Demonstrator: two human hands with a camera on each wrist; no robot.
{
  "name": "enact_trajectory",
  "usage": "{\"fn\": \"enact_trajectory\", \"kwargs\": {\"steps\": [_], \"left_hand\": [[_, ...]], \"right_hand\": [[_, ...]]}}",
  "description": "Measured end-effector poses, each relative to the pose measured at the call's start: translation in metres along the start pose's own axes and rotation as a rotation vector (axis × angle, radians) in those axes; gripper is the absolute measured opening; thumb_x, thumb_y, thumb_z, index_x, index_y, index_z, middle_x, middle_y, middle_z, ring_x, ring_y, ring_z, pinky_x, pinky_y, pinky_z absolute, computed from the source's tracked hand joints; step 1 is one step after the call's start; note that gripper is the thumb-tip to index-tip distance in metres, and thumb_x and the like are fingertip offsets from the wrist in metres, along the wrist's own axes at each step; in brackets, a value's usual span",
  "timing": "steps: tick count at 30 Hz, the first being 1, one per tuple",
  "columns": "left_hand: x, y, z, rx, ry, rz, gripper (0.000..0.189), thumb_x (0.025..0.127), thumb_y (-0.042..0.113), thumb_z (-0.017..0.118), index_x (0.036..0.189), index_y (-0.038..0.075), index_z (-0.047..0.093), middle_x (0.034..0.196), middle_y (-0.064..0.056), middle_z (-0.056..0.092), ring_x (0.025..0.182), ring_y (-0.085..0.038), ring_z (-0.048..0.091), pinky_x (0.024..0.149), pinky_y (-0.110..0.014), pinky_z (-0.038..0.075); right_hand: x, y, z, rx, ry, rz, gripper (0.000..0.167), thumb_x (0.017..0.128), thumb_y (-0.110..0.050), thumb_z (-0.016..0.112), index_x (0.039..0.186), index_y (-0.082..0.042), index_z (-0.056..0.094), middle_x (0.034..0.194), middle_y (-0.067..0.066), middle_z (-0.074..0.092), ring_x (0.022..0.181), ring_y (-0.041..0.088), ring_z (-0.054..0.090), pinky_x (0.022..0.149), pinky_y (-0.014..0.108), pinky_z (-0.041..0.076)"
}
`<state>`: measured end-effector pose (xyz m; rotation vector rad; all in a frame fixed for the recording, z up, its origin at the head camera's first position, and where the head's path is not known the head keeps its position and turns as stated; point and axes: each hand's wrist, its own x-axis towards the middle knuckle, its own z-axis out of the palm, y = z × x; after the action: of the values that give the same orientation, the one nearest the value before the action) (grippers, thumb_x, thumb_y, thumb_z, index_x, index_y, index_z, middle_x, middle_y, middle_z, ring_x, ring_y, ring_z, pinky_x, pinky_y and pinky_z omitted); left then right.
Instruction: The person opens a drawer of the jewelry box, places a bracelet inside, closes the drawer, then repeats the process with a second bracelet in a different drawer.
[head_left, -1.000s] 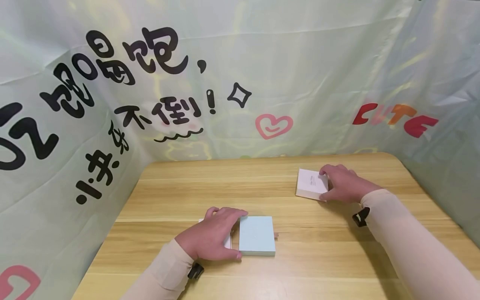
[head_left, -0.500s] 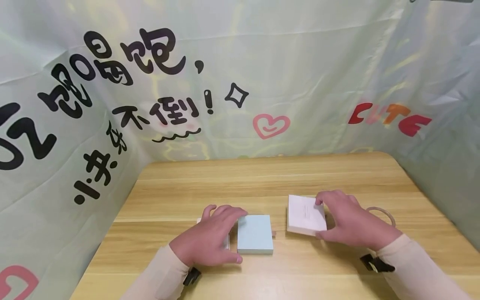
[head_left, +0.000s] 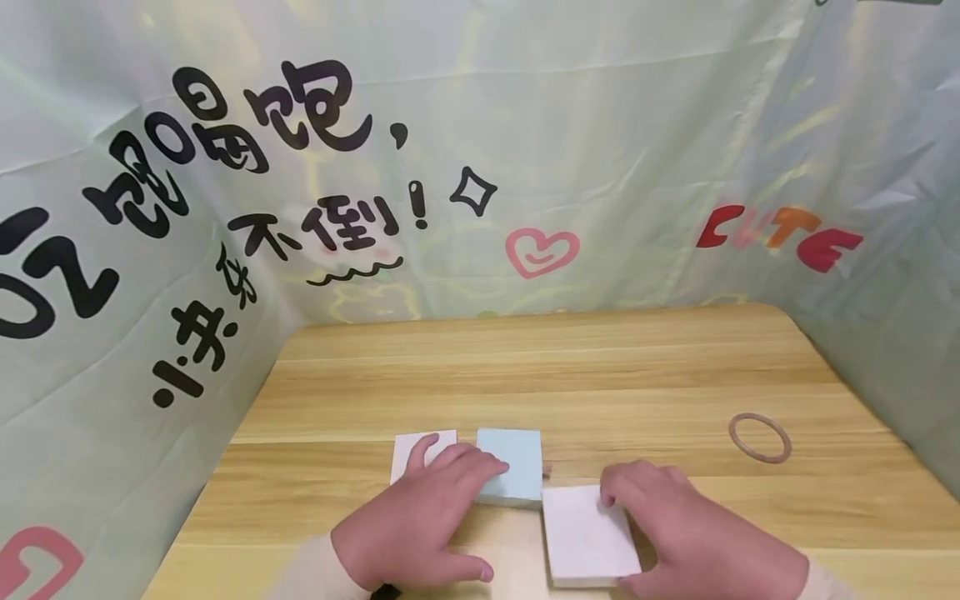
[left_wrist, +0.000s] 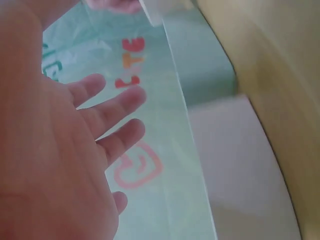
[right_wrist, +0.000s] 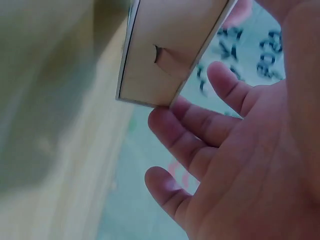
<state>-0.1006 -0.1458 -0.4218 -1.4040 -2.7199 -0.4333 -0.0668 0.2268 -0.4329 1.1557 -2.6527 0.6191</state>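
My right hand [head_left: 667, 525] pinches a pale pink-white box [head_left: 585, 533] by its far and near edges, at the front of the table, right of and nearer than a light blue box [head_left: 521, 454]. The right wrist view shows that box's tan end face [right_wrist: 142, 75] with a small tab. My left hand [head_left: 427, 517] reaches over the blue box and a second pale box [head_left: 408, 450], partly covering both. Its fingers are spread and apart from the boxes in the left wrist view. A little tab [head_left: 547, 471] sticks out from the blue box's right side.
A pinkish-brown ring-shaped band [head_left: 760, 438] lies on the right of the wooden table [head_left: 480, 367]. Printed fabric [head_left: 637, 167] hangs behind the table and along both sides.
My right hand has brought its pale box from the back right to the front, uncovering the ring on the table. My left hand has moved slightly nearer, showing more of the second pale box.
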Motion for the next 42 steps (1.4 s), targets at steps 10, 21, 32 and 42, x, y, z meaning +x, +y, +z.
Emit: {"fn": "enact_trajectory", "kwargs": {"steps": [10,21,32,42], "left_hand": [[0.000,0.022,0.009,0.121,-0.023,0.051,0.097,0.085,0.072,0.080,0.161,0.021,0.047,0.149,0.015,0.057,0.130,-0.009,0.052,0.116,-0.066,0.032],[0.001,0.013,0.019,0.144,-0.015,-0.019,0.051,0.090,0.047,0.081,0.132,0.024,0.067,0.138,0.013,0.057,0.135,-0.007,0.050,0.113,-0.071,0.033],[0.001,0.010,0.020,0.133,-0.004,-0.001,0.056,0.087,0.048,0.083,0.137,0.027,0.066,0.138,0.015,0.058,0.135,-0.008,0.050,0.113,-0.070,0.033],[0.001,0.010,0.022,0.096,-0.016,0.006,0.061,0.089,0.047,0.082,0.143,0.026,0.063,0.141,0.016,0.057,0.135,-0.007,0.051,0.113,-0.071,0.033]], "right_hand": [[0.009,-0.018,0.024,-0.075,-0.024,-0.095,0.071,0.082,-0.084,0.079,0.117,-0.028,0.054,0.125,-0.014,0.055,0.111,0.006,0.053,0.087,0.032,0.047],[0.012,-0.021,0.036,-0.045,-0.039,-0.122,0.068,0.087,-0.081,0.076,0.117,-0.025,0.054,0.124,-0.014,0.052,0.110,0.005,0.051,0.085,0.028,0.047],[0.006,-0.015,0.022,-0.047,-0.120,0.019,0.074,0.083,-0.084,0.077,0.119,-0.022,0.058,0.115,-0.014,0.052,0.096,0.003,0.047,0.078,0.031,0.050],[0.006,-0.014,0.025,-0.031,-0.137,0.038,0.068,0.083,-0.069,0.088,0.121,-0.021,0.058,0.119,-0.013,0.051,0.097,0.004,0.046,0.079,0.031,0.050]]}}
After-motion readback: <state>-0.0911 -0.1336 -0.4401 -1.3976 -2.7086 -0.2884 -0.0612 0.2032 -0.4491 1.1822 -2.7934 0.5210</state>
